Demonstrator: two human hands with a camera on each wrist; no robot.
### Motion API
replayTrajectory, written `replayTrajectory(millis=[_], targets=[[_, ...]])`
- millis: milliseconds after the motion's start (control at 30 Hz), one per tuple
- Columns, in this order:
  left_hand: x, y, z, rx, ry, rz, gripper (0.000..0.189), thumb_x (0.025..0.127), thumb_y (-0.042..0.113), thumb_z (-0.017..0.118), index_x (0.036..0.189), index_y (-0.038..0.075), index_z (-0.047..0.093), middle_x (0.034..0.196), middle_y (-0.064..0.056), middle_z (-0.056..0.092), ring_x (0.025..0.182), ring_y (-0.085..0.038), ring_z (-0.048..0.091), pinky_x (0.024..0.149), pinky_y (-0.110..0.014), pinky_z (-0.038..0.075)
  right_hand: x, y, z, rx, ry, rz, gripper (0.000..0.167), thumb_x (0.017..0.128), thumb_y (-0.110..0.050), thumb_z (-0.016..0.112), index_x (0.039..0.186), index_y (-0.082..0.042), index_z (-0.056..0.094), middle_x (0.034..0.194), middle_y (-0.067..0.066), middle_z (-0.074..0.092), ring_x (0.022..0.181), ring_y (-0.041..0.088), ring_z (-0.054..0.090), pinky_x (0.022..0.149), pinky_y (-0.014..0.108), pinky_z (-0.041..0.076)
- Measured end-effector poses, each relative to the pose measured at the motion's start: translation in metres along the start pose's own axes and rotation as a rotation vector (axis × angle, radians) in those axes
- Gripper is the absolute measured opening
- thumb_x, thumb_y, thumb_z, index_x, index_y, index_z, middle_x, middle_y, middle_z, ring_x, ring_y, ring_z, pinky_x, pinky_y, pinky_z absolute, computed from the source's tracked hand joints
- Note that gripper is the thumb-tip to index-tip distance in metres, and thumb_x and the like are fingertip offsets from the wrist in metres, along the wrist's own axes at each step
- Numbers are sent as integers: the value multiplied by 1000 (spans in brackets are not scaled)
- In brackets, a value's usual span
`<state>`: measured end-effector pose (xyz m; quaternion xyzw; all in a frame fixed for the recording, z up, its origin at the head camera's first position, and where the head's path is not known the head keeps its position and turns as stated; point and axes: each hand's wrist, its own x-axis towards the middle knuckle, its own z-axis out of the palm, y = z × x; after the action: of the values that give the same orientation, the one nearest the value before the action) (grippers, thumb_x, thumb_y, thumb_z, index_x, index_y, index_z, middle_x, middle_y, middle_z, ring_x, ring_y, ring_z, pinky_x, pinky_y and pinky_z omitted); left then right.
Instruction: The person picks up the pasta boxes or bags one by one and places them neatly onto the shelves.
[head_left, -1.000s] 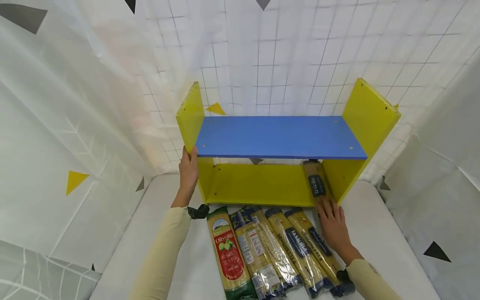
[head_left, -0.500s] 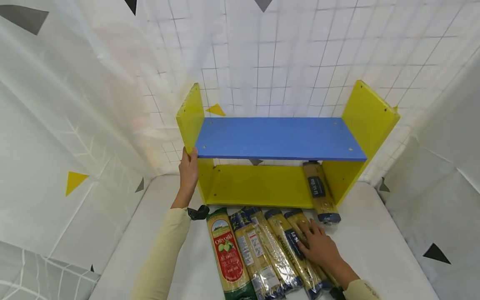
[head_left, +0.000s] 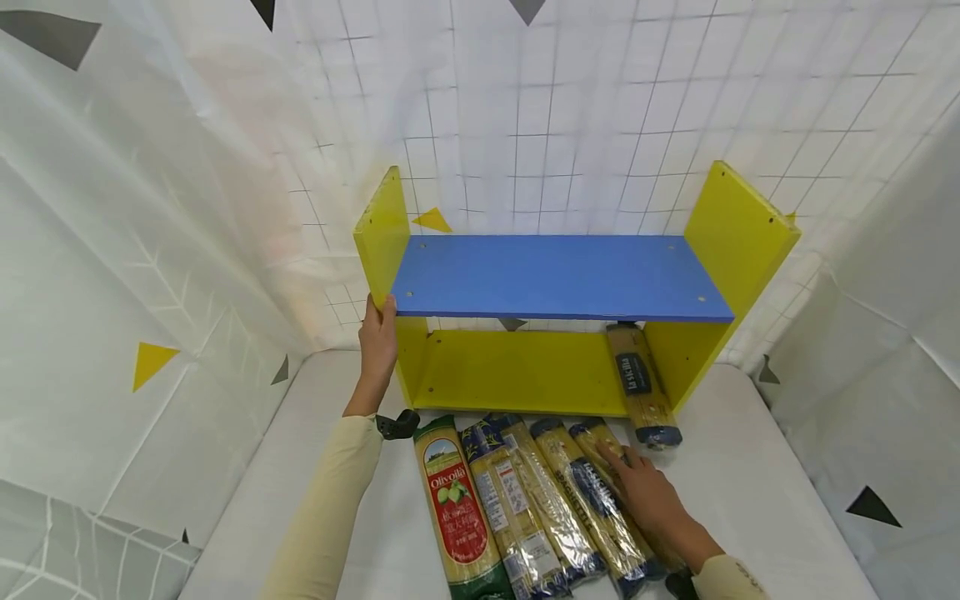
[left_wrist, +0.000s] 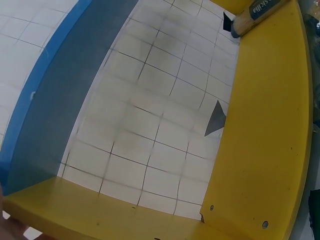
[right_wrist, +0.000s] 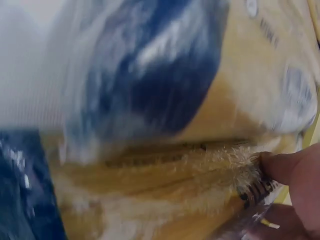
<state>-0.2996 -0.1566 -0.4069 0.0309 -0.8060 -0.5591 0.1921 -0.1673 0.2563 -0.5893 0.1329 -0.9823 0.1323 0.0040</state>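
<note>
A small shelf unit with yellow side panels and a blue middle board (head_left: 562,275) stands at the back of the table. My left hand (head_left: 377,346) grips its left yellow panel (head_left: 382,229) near the blue board. On the lower yellow board, against the right panel, lies a pack of La Sicilia pasta (head_left: 651,408), its blue end jutting past the front edge. My right hand (head_left: 651,500) grips the rightmost spaghetti pack (head_left: 588,433) of the row in front and covers much of it. In the right wrist view, the thumb (right_wrist: 282,167) presses into its crinkled wrapper.
Left of that pack lie another La Sicilia pack (head_left: 581,492), two more clear-wrapped pasta packs, and a red-labelled Olivoilà pack (head_left: 459,508). The white table (head_left: 757,500) meets a gridded white curtain (head_left: 480,100) behind the shelf.
My right hand has left the pack on the lower board and moved down and left to the rightmost pack of the row, closing on it. My left hand stays on the panel.
</note>
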Motion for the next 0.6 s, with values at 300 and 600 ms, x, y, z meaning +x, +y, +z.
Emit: replayTrajectory(millis=[300,600], targets=[[-3,-1,0,-11,-18,-10,48,112,43,32,148,12,42,86,-5,44,67,-20,34,68,-35,36,-17,22,6,17,-51,31,79,92,-25,77,159,-14,36,145,36,50,118,59,57,66,54,55],[0,3,2,-16,7,-7,49,111,42,33,145,9,43,88,-8,46,68,-19,35,70,-35,37,-39,34,8,-1,-43,100,98,82,-40,84,157,-5,32,137,29,56,120,53,57,80,61,55]])
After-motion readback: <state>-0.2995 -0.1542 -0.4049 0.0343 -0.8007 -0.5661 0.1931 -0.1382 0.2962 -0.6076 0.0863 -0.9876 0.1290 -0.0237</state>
